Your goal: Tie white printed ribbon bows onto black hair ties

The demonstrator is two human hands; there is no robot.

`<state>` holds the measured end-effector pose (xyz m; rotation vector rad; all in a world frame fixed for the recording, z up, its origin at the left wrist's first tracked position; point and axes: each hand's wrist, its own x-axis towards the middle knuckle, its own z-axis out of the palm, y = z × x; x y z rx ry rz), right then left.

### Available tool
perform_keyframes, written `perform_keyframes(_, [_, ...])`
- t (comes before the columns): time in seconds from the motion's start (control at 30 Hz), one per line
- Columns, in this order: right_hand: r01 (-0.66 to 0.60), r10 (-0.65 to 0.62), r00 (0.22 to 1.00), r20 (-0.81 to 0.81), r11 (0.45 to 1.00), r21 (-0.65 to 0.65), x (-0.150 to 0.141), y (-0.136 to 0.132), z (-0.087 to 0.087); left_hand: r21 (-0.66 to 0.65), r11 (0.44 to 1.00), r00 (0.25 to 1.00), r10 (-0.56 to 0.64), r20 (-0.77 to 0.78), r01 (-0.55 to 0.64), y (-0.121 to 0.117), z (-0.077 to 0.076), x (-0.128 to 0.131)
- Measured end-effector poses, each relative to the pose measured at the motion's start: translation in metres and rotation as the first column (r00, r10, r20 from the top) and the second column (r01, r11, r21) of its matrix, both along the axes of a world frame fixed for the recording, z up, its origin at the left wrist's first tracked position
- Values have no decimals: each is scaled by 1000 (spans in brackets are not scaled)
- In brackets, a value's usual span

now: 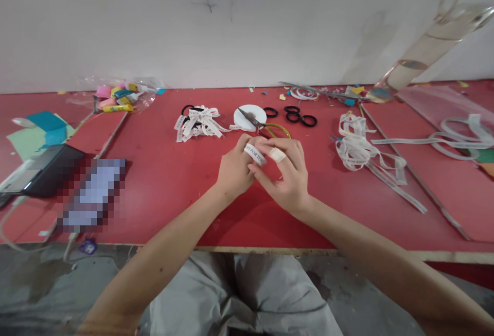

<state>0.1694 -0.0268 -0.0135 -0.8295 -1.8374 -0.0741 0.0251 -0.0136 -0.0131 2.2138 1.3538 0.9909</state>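
Note:
A white ribbon printed with dark letters (254,154) lies across the fingers of my left hand (234,170), which is closed on it. My right hand (288,179) meets it from the other side, its thumb and fingertips closed at the ribbon; a beige bandage (277,155) wraps one finger. Just behind the hands, scissors with yellow handles (280,129) rest partly over a white ribbon spool (247,115). Several black rings (309,121) lie right of the spool. To its left is a heap of printed ribbon loops (200,122) with black rings among them.
Loose ribbon (352,143) lies on the red table (185,187) at right, near a tilted clear bottle (417,63) against the wall. At left are a phone (94,192), a black case (54,171), coloured paper (46,120) and a plastic bag of small colourful items (119,94).

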Motion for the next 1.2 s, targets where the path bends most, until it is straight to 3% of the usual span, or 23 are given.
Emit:
perform_keyframes(0.2, [-15, 15, 1000, 20, 1000, -7, 1, 3, 0, 70, 997, 982, 49, -185, -36, 4, -3, 0])
perform_keyframes(0.7, [-38, 38, 999, 37, 999, -9, 5, 7, 1, 167, 986, 980, 53, -191, -21, 3, 1, 1])
perform_keyframes(0.97, [-66, 65, 997, 45, 998, 20, 5, 7, 1, 95, 995, 999, 4, 33, -7, 8, -5, -2])
perform_keyframes(1.2, [-113, 113, 993, 17, 993, 19, 5, 8, 2, 23, 999, 991, -26, 133, 23, 7, -2, -2])
